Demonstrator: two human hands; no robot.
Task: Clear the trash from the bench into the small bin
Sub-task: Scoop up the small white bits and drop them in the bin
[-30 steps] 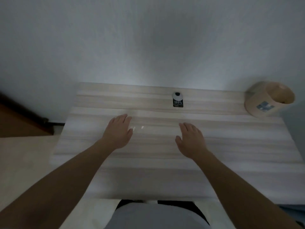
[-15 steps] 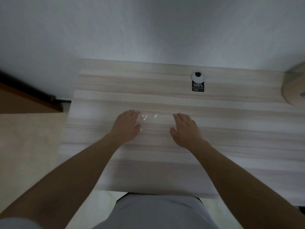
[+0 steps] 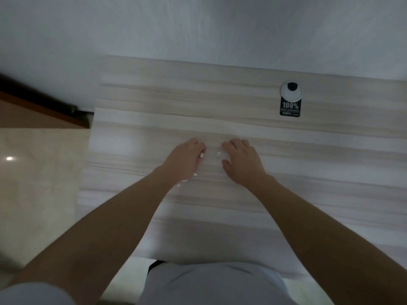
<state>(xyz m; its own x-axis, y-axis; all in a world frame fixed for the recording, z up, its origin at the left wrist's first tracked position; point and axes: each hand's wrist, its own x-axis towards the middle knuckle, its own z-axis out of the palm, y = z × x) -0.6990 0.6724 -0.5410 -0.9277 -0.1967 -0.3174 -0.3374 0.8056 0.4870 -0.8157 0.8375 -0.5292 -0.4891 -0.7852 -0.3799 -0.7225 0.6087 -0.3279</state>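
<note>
Fingers (image 3: 196, 143) of the left hand (image 3: 187, 160) curl down beside a tiny white scrap (image 3: 200, 155), too hidden to tell if they pinch it, while the right hand (image 3: 242, 162) rests loose and holds nothing on the striped wooden bench (image 3: 154, 102), with more scraps (image 3: 184, 180) by the left wrist.

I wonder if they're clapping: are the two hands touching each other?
Apart. The head view shows bench and a white scrap between the left hand and right hand.

Plain indoor room: wood-grain bench (image 3: 242, 102) against white wall (image 3: 198, 29), tiled floor (image 3: 39, 172).
</note>
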